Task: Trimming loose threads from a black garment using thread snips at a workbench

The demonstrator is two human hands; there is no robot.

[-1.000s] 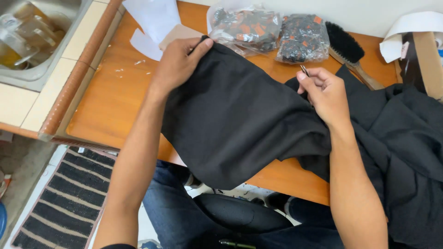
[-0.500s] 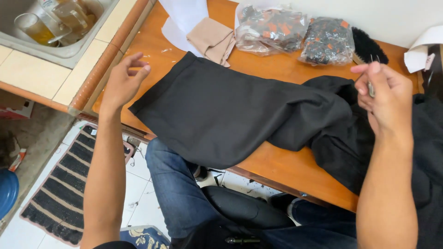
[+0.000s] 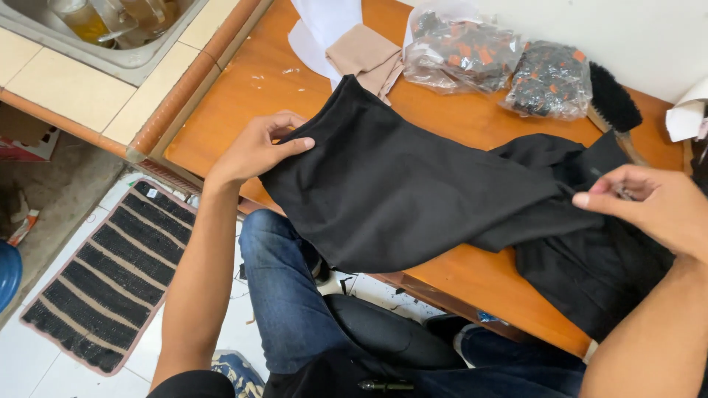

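Fingers (image 3: 284, 121) of my left hand (image 3: 254, 151) are curled shut, thumb on top, pinching the near-left edge of the black fabric (image 3: 398, 188). My right hand (image 3: 649, 206) is closed too, thumb and forefinger pinched together at the cloth's bunched right part; something thin and small shows between those fingertips, too small for me to say what it is. I see the black fabric spread flat across the orange wooden table (image 3: 243, 88), one corner hanging over the near table edge above my jeans (image 3: 284, 295), the right part crumpled into a heap under my right wrist. Just beyond the fabric's far corner lies a beige folded cloth (image 3: 365, 59), touching white paper sheets (image 3: 324, 22). Two clear plastic bags (image 3: 457, 51) of dark small items with orange bits sit at the far side of the table, side by side. Black brush (image 3: 612, 96) lies just right of the bags, next to the fabric heap. Left of the table: tiled counter (image 3: 81, 88) with a metal sink (image 3: 140, 55) holding glassware. Striped mat (image 3: 103, 284) on the floor, lower left.
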